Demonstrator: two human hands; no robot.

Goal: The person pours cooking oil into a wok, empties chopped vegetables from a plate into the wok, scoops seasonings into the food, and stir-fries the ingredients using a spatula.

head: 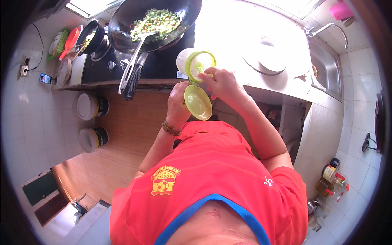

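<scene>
My left hand (178,102) grips a translucent plastic jar (183,62) with a lime-green rim, tilted so its mouth faces me. The jar's hinged green lid (198,102) hangs open beside that hand. Between thumb and fingers, my right hand (225,84) pinches a small light-green spoon (199,67), which reaches into the jar's mouth. White contents show inside; their kind is unclear. Beyond the jar, a large black wok (122,33) holds chopped green vegetables (157,24) with red bits. A metal spatula (136,56) leans in it, its handle alongside the wok's black handle (134,76).
The wok sits over a black cooktop (95,69). A smaller pan (92,35) with food and chopsticks stands left. On the bright counter (226,30) at right is a white round object (271,56), washed out by glare. A metal sink (327,65) lies far right; lidded buckets (87,106) stand below left.
</scene>
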